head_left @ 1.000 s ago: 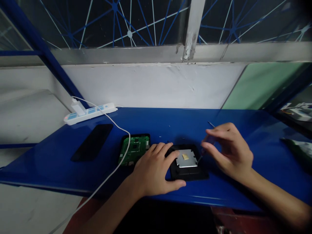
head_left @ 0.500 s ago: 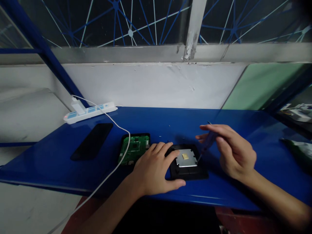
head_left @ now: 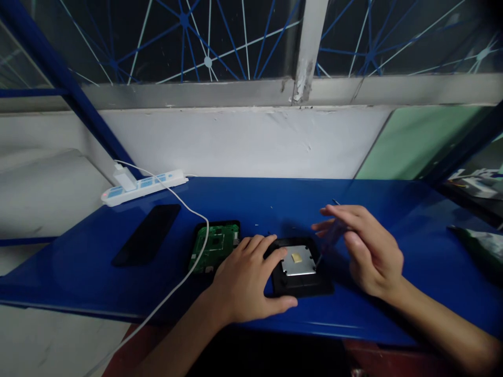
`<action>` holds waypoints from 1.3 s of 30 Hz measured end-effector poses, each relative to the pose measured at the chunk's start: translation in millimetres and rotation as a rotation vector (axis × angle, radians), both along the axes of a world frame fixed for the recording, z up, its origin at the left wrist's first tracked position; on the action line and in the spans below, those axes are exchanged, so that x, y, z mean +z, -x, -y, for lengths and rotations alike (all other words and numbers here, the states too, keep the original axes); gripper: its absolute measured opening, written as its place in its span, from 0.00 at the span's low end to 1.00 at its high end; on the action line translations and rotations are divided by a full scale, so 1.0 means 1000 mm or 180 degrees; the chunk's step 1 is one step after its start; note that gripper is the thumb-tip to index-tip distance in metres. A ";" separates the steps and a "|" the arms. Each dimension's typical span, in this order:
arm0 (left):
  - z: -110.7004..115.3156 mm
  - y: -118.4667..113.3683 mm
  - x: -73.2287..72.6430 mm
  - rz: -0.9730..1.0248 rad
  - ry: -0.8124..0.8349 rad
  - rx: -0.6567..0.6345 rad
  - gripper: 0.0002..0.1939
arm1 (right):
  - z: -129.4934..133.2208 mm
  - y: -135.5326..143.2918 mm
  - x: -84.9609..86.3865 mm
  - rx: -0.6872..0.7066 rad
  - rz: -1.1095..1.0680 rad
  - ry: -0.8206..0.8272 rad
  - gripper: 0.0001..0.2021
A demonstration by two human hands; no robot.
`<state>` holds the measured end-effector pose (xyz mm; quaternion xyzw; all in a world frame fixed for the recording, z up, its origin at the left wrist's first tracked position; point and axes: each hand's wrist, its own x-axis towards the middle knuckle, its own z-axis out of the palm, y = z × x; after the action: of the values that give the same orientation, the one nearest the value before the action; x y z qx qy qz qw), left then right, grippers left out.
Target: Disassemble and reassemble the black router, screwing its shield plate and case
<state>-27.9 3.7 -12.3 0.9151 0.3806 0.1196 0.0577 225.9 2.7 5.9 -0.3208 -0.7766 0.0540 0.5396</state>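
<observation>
A screwdriver [head_left: 333, 236] with a see-through purplish handle slants down in my right hand [head_left: 375, 254], its fingers closed around the handle. The tip meets the right front corner of a silver metal plate [head_left: 301, 266] that bears a small yellowish pad [head_left: 296, 257]. This plate lies in a black plastic cover [head_left: 302, 287] flat on the table. My left hand [head_left: 251, 280] rests spread at the cover's left side. Its index fingertip touches the plate's left edge, and the thumb lies along the front. Behind my left fingers sits a green circuit board [head_left: 220, 241] in a black case.
On the left of the blue table [head_left: 243, 196] lie a black phone-like slab [head_left: 147, 235] and a white power strip [head_left: 168, 179] with a plug. A white cable [head_left: 178, 196] crosses over the circuit board. A green-and-white bag [head_left: 477, 248] lies far right. Tiny bits lie behind the cover.
My view has tilted slightly, so everything sits a little lower. The screwdriver tip stays at the same plate corner, and both hands keep nearly the same pose.
</observation>
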 end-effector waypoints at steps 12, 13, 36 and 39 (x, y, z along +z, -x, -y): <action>0.002 -0.001 0.004 0.0054 0.0169 0.0090 0.41 | -0.003 -0.006 -0.011 0.0064 -0.0036 -0.0140 0.25; 0.003 0.000 0.003 0.0077 0.0174 0.0088 0.41 | -0.002 -0.007 -0.010 0.0123 0.0058 -0.0054 0.23; -0.002 0.006 -0.007 0.0027 0.0584 -0.0041 0.45 | 0.005 -0.006 -0.006 -0.0208 0.0509 -0.0006 0.26; -0.002 0.004 -0.003 0.0065 0.0394 -0.0034 0.43 | 0.003 -0.003 -0.006 -0.0207 0.0356 -0.0017 0.28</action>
<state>-31.9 6.0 -15.0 0.9106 0.3818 0.1048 0.1188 229.4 -0.4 0.1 -0.3469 -0.7948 0.0164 0.4976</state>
